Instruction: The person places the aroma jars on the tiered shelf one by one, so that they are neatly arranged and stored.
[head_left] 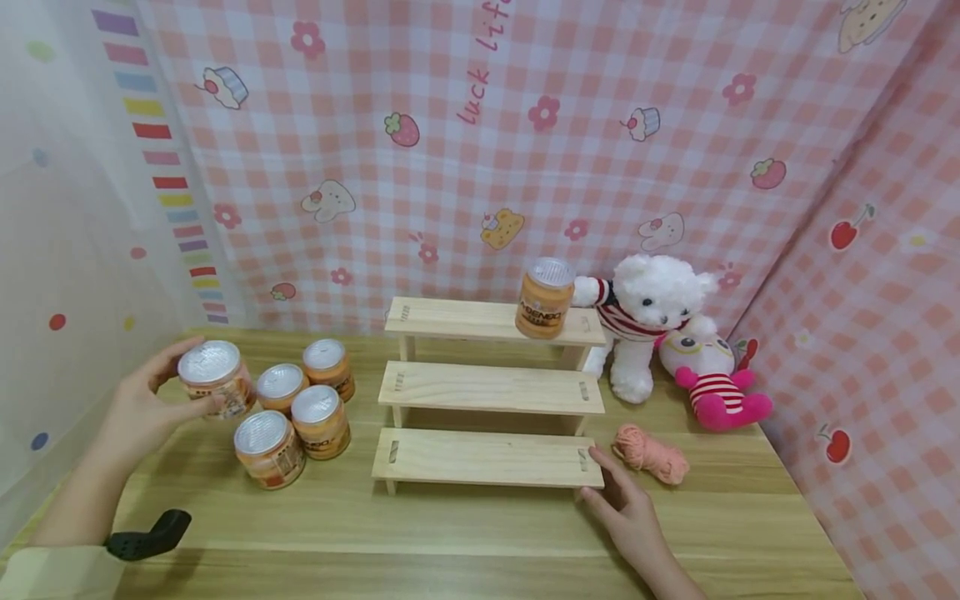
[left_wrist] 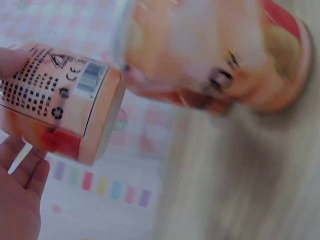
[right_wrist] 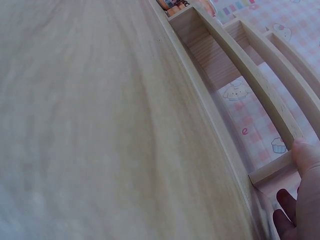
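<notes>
My left hand (head_left: 142, 412) grips an orange jar (head_left: 216, 379) with a clear ribbed lid at the left, thumb on the near side and fingers behind. In the left wrist view that jar's label (left_wrist: 55, 85) shows a barcode, and a second jar (left_wrist: 215, 50) looms close beside it. Several similar jars (head_left: 321, 422) stand on the table just right of this hand. My right hand (head_left: 630, 512) holds the right end of the lowest step of a three-tier wooden stand (head_left: 487, 458). Its thumb (right_wrist: 302, 152) lies on the step's front edge.
One more orange jar (head_left: 545, 300) stands on the top tier, toward its right end. Right of the stand are a white plush bear (head_left: 637, 358), a pink plush doll (head_left: 716, 392) and a skein of peach yarn (head_left: 651, 454). A checked cloth (head_left: 450, 183) hangs behind the table.
</notes>
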